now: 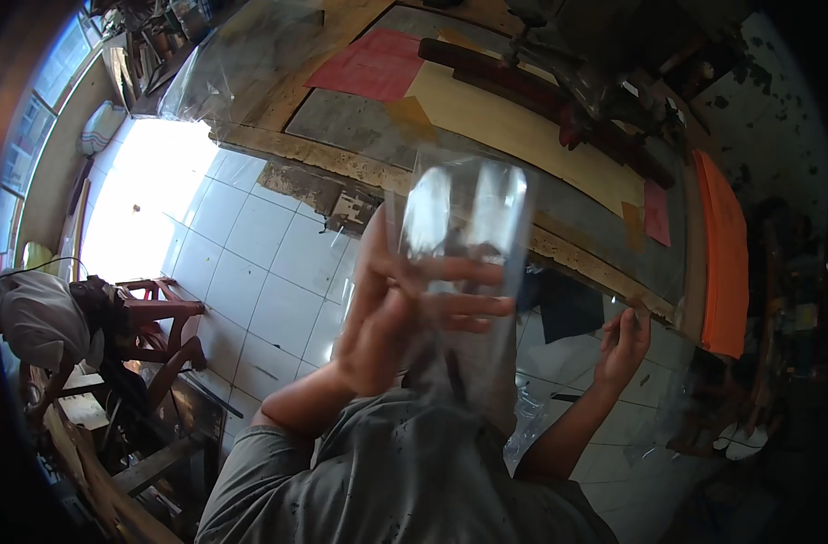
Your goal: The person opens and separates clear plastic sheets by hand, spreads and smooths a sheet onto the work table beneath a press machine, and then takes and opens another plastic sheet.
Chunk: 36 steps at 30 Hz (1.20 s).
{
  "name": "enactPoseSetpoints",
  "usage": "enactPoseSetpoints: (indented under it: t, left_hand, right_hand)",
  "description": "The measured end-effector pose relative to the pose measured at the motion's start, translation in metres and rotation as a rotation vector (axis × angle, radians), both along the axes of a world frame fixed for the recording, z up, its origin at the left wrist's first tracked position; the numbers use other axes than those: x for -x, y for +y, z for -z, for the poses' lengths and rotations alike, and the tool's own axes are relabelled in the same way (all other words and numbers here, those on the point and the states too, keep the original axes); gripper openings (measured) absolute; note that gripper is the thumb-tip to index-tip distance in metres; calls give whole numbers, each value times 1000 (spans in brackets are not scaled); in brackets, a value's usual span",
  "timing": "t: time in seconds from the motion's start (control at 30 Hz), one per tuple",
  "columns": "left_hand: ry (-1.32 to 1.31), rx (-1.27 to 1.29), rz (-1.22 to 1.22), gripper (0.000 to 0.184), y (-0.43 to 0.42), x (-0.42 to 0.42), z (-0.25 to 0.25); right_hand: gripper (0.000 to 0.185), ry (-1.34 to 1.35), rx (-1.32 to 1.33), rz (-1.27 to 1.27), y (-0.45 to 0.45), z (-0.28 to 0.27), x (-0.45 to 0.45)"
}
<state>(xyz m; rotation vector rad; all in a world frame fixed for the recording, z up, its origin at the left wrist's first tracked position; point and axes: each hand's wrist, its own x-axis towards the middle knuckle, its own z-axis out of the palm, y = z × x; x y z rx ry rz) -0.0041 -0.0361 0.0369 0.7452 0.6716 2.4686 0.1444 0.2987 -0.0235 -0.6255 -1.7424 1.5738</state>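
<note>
In front of my chest, my left hand [377, 322] holds up a clear, shiny plastic sheet or bag [473, 204]. Its fingers show through the plastic, and light glares off the upper part. Whether the plastic is a single layer or a bag I cannot tell. My right hand [627, 344] is raised at the right, near the table's front edge, with loosely bent fingers and nothing visible in them. Beyond both hands lies a worktable [341, 118] bearing a cream sheet [495, 118], a red sheet [368, 65] and strips of brown tape.
A dark bar-shaped tool [541, 91] lies across the table. Folded orange material [724, 258] hangs at the right edge. To the left, a person [47, 317] bends beside a red stool [160, 313]. Clear plastic [223, 68] drapes the table's far left corner above the tiled floor [269, 236].
</note>
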Motion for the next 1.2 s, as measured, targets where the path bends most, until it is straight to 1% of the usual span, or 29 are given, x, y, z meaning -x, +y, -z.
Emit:
enactPoseSetpoints:
  t: [0.03, 0.07, 0.13, 0.17, 0.23, 0.27, 0.33, 0.37, 0.43, 0.47, 0.53, 0.6, 0.63, 0.7, 0.77, 0.83, 0.87, 0.9, 1.0, 1.07, 1.1, 1.13, 1.17, 1.2]
  left_hand:
    - [103, 5, 10, 19, 27, -17, 5]
    - [208, 9, 20, 15, 51, -33, 16]
    - [598, 233, 99, 14, 80, -48, 35]
    - [648, 310, 123, 15, 89, -56, 41]
    - [742, 470, 173, 16, 101, -70, 48]
    - [717, 497, 144, 16, 103, -71, 50]
    - [665, 555, 90, 18, 105, -72, 53]
    - [673, 553, 11, 19, 105, -71, 57]
    - [685, 549, -148, 21, 107, -67, 66]
    - [702, 559, -119, 23, 105, -65, 63]
    - [734, 574, -57, 27, 101, -60, 52]
    - [759, 526, -57, 32, 101, -56, 50]
    - [772, 501, -59, 35, 101, -54, 48]
    - [907, 485, -234, 38, 91, -48, 43]
    - [1047, 493, -452, 44, 73, -44, 45]
    - [1104, 518, -773, 46, 54, -39, 71]
    - [1015, 546, -879, 52, 49, -37, 83]
    - [875, 602, -905, 52, 45, -31, 85]
    - [511, 856, -538, 52, 48, -7, 70]
    - [638, 938, -356, 56, 50, 10, 89]
    - [701, 976, -266, 59, 51, 15, 97]
    - [610, 965, -127, 60, 53, 18, 98]
    - [518, 950, 12, 61, 57, 20, 98]
    - [425, 929, 152, 62, 60, 22, 98]
  right_hand:
    - [37, -14, 33, 2, -5, 0, 3]
    - [39, 2, 63, -8, -14, 2, 7]
    - [42, 33, 124, -25, -25, 16, 11]
    - [55, 23, 87, -160, -21, 28, 8]
    - [69, 111, 211, -329, -32, 53, 5]
    - [76, 155, 277, -412, -37, 63, 1]
    - [89, 215, 558, -611, -46, 56, -7]
    - [96, 248, 700, -710, -49, 52, -10]
    - [98, 380, 491, -720, -76, 28, 2]
    - [100, 445, 384, -722, -84, 19, 6]
    - [79, 237, 242, -685, -75, 19, -4]
    - [67, 69, 269, -563, -64, 24, -17]
    - [61, 24, 184, -516, -56, 23, -20]
    - [50, -69, 17, -421, -39, 18, -27]
    - [45, 120, 61, -372, -23, 13, -32]
    - [43, 317, 139, -336, -4, 12, -41]
    - [43, 421, 195, -327, 7, 13, -45]
    - [43, 524, 250, -315, 15, 16, -50]
    - [53, 674, 329, -294, 25, 21, -55]
    - [60, 694, 411, -156, 27, 29, -62]
    - [60, 659, 415, 32, 18, 22, -55]
    - [60, 624, 416, 217, 9, 12, -46]
    - [60, 643, 446, 233, -6, -5, -35]
    - [59, 728, 400, -23, 4, 1, -38]
